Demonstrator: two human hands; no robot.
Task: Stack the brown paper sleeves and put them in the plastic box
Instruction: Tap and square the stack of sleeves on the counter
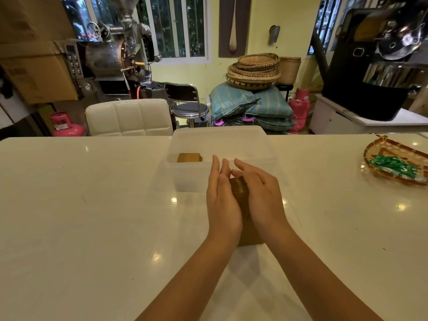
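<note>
A stack of brown paper sleeves (240, 193) stands on edge on the white table, pressed between my two palms. My left hand (221, 200) is flat against its left side and my right hand (261, 195) against its right side, fingers stretched forward. Part of the stack shows below my wrists, the rest is hidden by my hands. Just beyond my fingertips stands the translucent plastic box (185, 179), open at the top. Another bundle of brown sleeves (188, 158) lies inside it at the back left.
A woven tray (372, 147) with green packets (393, 167) sits at the table's right edge. Behind the table are a white padded chair (128, 118), a black stool, stacked sacks and baskets, and pink gas cylinders.
</note>
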